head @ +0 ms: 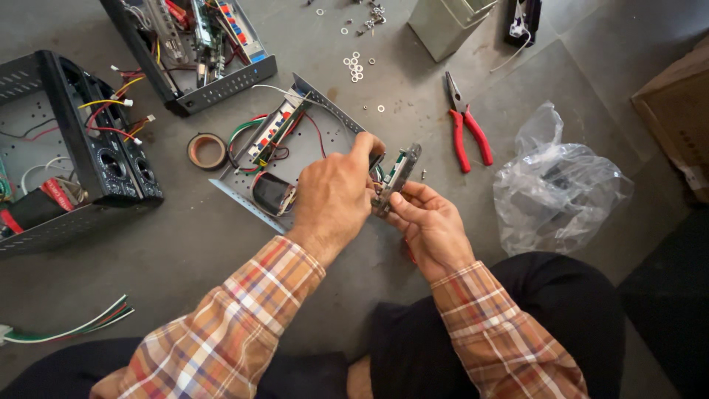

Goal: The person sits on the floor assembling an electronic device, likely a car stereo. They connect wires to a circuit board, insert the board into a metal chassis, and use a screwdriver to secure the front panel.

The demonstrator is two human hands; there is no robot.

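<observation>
Right now my right hand (432, 225) has its grip closed around the lower end of a small narrow circuit board (397, 177), holding it up above the floor (185, 266), just beside the open grey metal chassis (325, 111). My left hand (336, 196) is pinched together at the board's top edge, fingertips on it where thin wires run off; I cannot tell if there is a tool in that pinch. I judge the board light and stiff but fragile, so it is best held by its bare edges, away from the soldered parts and wire joints. Red-handled pliers (467, 131) lie well apart to the right, near a crumpled clear plastic bag (554, 192). A tape roll (207, 151) sits left of the chassis.
</observation>
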